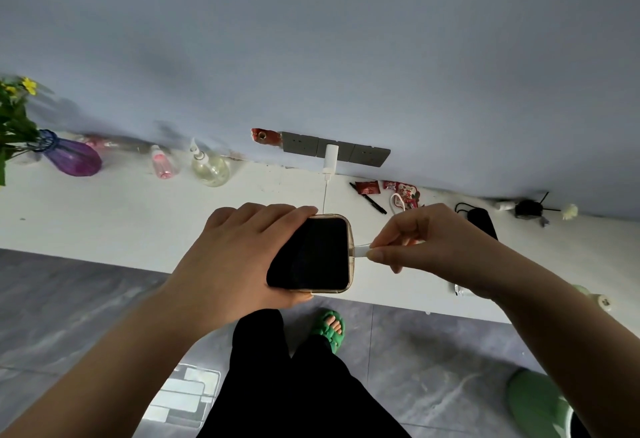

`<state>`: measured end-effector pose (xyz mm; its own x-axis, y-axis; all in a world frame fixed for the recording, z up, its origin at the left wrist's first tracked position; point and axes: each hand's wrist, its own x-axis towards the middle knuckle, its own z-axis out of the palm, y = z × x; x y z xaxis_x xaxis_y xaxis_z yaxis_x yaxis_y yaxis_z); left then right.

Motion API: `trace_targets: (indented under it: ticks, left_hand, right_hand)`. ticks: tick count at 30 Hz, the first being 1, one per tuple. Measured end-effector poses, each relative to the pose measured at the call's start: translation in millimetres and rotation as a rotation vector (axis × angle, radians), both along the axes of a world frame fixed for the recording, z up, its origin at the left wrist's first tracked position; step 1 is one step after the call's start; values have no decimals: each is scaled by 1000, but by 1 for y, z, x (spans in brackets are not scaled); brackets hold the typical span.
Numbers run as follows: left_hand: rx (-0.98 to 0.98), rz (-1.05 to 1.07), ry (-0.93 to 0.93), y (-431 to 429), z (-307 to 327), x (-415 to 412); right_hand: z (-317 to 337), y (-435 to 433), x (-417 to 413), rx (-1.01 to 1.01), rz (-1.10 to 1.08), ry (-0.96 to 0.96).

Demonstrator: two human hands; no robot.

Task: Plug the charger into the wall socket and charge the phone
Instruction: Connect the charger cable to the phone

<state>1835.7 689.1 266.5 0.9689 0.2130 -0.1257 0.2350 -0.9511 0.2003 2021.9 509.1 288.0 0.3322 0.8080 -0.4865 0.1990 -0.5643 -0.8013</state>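
A white charger (330,157) sits plugged into the grey wall socket strip (369,155) above the white counter. Its thin white cable (325,198) runs down behind the phone. My left hand (239,257) grips a phone (313,254) with a dark screen and a clear gold-edged case, held above the counter edge. My right hand (426,240) pinches the white cable plug (360,251) between thumb and forefinger, with the plug at the phone's right-hand port.
On the white counter (104,215) stand a purple vase (72,157) with flowers, a pink bottle (162,163) and a clear bottle (209,167). Red wrappers (403,191), a black pen (369,199) and a black pouch (483,221) lie to the right. Grey floor tiles lie below.
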Motion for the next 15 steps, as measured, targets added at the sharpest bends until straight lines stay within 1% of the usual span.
trace_targets:
  ticks: [3,8,15]
  left_hand:
    - [20,2,1,-1,-2,4]
    - [1,6,-28,-9,-7,4]
    - [19,0,-16,-10,-13,7]
  right_hand:
    - [-2,-1,0,-1,-11,35]
    - [-6,-1,4,-16,-1,40]
    - [-17,-6,2,-18,7,75]
